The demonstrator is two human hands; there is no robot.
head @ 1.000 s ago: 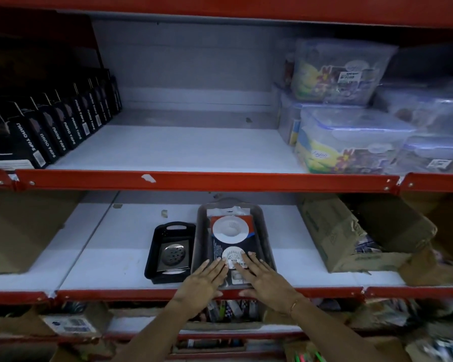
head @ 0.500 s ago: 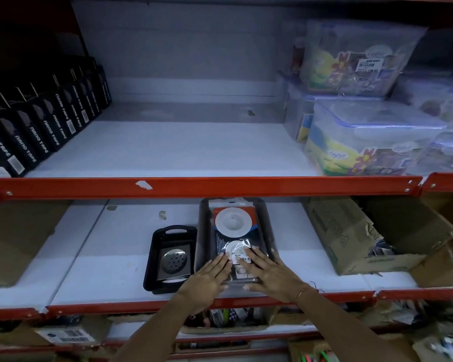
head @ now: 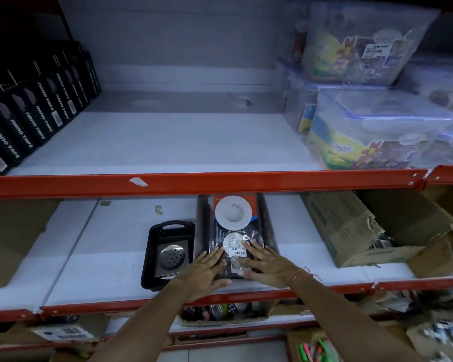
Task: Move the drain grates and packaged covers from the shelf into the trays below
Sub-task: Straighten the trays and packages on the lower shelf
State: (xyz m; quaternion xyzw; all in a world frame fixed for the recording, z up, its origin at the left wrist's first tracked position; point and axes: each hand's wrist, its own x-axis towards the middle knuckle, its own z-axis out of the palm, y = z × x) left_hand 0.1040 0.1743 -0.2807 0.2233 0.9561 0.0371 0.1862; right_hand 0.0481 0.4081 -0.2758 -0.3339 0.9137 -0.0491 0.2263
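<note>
Red steel edges frame the shelves, and down on the lower shelf [head: 110,259] both hands are flat at work. Left hand [head: 203,273] lies with fingers spread, palm down, on the near left corner of the big dark tray [head: 266,218]; its grip is open, pinching nothing. Right hand [head: 267,266] mirrors it at the near right, fingers fanned and pressing on the packaged covers [head: 233,231] that lie inside that tray, fingertips touching the plastic wrap by the price sticker. A white round cover shows at the pack's twelve o'clock end, a smaller perforated one at the centre. At nine o'clock of the big tray, just beside it, sits the small black tray [head: 152,257] with a square metal drain grate [head: 172,256] lying in it. At three o'clock, a torn cardboard box [head: 351,231]. Above, the upper shelf [head: 168,145] carries black tape boxes [head: 24,121] at nine o'clock and clear plastic containers [head: 372,131] at three.
</note>
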